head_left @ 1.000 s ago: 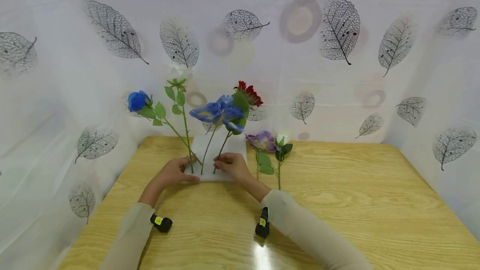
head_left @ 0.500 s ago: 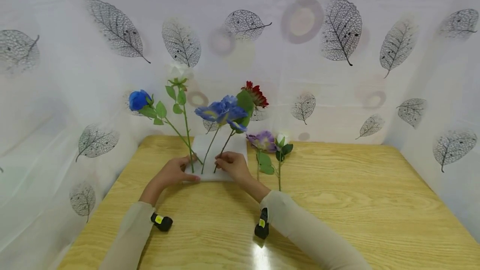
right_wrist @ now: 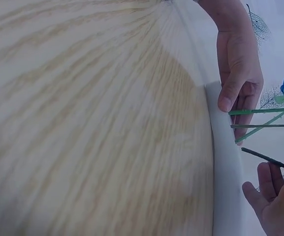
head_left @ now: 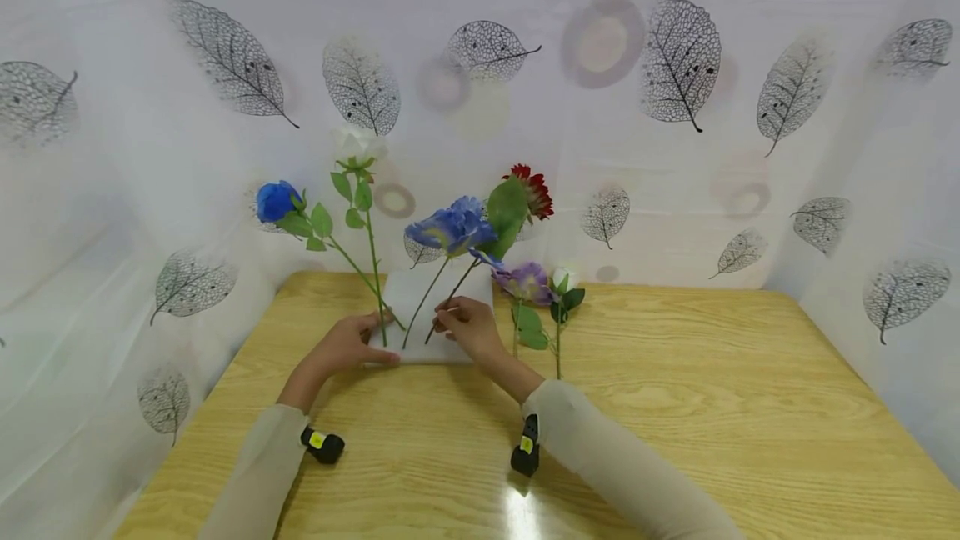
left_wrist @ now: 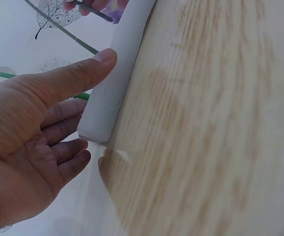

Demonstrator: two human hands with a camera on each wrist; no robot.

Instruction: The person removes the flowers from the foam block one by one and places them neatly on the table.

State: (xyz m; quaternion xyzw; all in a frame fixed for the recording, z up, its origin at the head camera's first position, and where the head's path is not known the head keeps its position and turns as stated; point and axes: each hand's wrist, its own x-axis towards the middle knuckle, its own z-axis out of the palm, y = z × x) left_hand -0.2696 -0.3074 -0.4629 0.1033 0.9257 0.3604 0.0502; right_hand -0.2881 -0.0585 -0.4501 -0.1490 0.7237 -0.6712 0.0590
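Observation:
My left hand (head_left: pixel 348 346) grips the left end of a white foam block (head_left: pixel 400 283), thumb over its front edge and fingers at its side, as the left wrist view shows. A blue rose (head_left: pixel 277 202) and a white rose (head_left: pixel 358 144) stand in the block with crossing stems. Right of them, a blue-violet artificial flower (head_left: pixel 452 227) leans right. My right hand (head_left: pixel 472 328) pinches the low stem of a red flower (head_left: pixel 536 192) with a large green leaf. The lower tip of that stem (right_wrist: pixel 260 156) shows close over the block in the right wrist view.
A purple flower (head_left: pixel 527 282) and a small white rose (head_left: pixel 564 280) lie on the wooden table (head_left: pixel 675 373) just right of the block. A leaf-patterned white curtain (head_left: pixel 525 132) hangs behind and at both sides.
My right hand has shifted slightly right and up. The red flower's head has swung right with its stem tilting more, and the blue-violet bloom has moved right too. My left hand stays put.

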